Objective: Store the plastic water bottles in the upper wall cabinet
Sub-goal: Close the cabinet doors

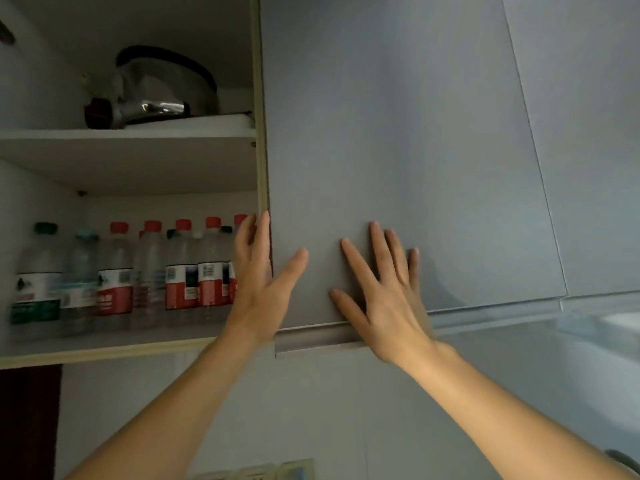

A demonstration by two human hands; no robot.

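Several plastic water bottles (149, 275) with red and green caps stand in rows on the lower shelf (104, 348) of the open upper wall cabinet at the left. My left hand (259, 282) reaches up with straight fingers at the left edge of the grey cabinet door (398, 150), fingers along the edge and thumb on the door's front. My right hand (381, 292) lies flat with spread fingers on the front of that same door, near its lower edge. Neither hand holds a bottle.
On the upper shelf (128, 135) sit a shiny metal pot (156, 95) and a white board. Another shut grey door (595, 133) is at the right. A dark red cloth (27, 420) hangs below the cabinet at the left, and a wall socket (256, 471) shows at the bottom.
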